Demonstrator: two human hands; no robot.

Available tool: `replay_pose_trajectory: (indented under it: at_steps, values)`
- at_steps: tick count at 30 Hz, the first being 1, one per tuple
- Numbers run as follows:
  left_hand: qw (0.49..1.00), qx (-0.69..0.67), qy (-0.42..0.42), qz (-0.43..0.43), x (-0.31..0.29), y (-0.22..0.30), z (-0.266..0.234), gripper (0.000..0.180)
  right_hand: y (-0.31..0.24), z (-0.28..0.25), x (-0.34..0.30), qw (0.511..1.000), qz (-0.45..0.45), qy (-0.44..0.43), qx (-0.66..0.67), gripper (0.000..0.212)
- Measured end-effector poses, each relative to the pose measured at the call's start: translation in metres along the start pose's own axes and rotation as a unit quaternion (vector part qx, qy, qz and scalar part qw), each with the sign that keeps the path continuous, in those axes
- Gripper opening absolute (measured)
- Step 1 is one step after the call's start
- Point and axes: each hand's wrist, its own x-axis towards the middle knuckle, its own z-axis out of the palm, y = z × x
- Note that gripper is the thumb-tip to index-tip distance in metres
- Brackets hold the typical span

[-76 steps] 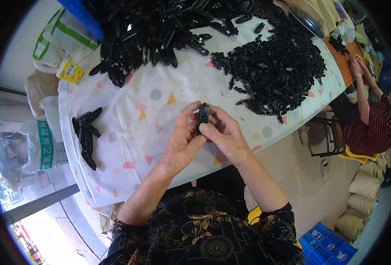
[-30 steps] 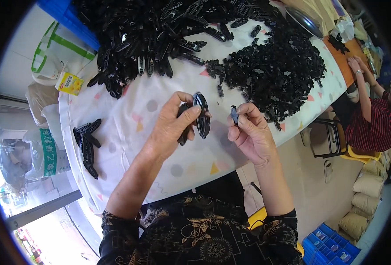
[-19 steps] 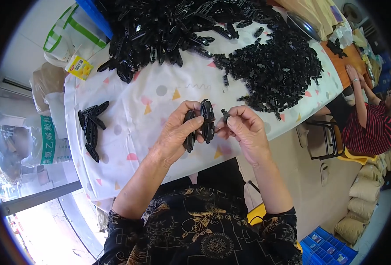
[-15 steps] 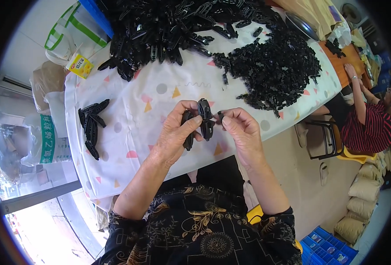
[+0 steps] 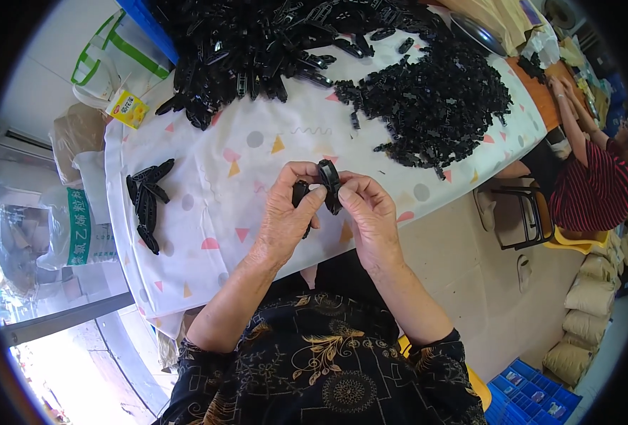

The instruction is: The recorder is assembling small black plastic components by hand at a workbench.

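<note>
table (image 5: pixel 204 184): near edge just below the hands; open surface to the left and ahead, up to the black heap (image 5: pixel 438 106). oblong piece (image 5: pixel 327 177): black, glossy, roughly upright above table. left hand (image 5: pixel 284 212) clamped on it; second piece (image 5: pixel 300 191) mostly covered. right hand (image 5: pixel 369 216) fingertips at oblong's side; cannot tell whether gripping.

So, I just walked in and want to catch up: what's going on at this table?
A person is handling black parts over a patterned tablecloth. Their left hand holds two black parts, and the right hand has its fingertips against one of them; whether it pinches a small piece is hidden. Ahead lie a heap of long black parts and, right of it, a heap of small black pieces.
</note>
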Motion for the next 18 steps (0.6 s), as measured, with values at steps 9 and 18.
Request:
replay_pose_trajectory:
  at_steps: [9,18]
  values:
    - [0.993,0.092,-0.076,-0.024,-0.007,-0.002,0.007,0.049,-0.004,-0.006,-0.004,0.998,0.003,-0.035,-0.050,0.030]
    - [0.993,0.092,-0.070,-0.019,0.002,-0.005,0.006,0.054,-0.008,-0.004,0.011,0.992,0.022,-0.082,-0.092,0.034]
